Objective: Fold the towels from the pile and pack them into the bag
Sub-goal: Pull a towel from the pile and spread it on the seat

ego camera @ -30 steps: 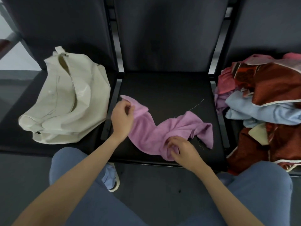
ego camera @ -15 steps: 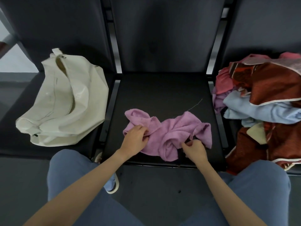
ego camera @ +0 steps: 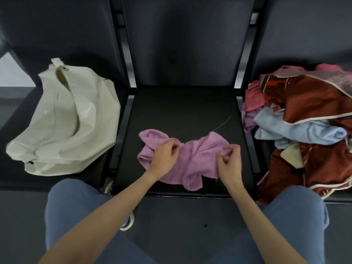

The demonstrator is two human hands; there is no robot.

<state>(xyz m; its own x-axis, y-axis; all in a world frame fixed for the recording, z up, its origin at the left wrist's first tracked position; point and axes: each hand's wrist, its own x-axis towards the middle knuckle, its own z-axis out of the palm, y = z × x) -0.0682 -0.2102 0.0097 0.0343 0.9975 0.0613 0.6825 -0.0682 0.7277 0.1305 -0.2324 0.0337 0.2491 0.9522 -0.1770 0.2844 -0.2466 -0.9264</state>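
Note:
A crumpled pink towel (ego camera: pixel 198 157) lies on the middle black seat (ego camera: pixel 182 109). My left hand (ego camera: pixel 164 157) rests on its left half, fingers curled and pinching the cloth near the top edge. My right hand (ego camera: pixel 229 161) pinches the towel's right edge between thumb and fingers. A loose thread trails from the towel toward the back right. The cream bag (ego camera: pixel 62 119) lies on the left seat with its zipper open. The pile of towels (ego camera: pixel 304 119), red-brown, light blue and pink, fills the right seat.
Three dark seats stand in a row with upright backs (ego camera: pixel 186 40) behind them. My knees in blue trousers (ego camera: pixel 76 212) sit close to the front edge of the seats. Dark floor shows between my legs.
My left hand moved right and down from the towel's far left corner onto its middle. My right hand shifted right to the towel's right edge. The towel is more bunched.

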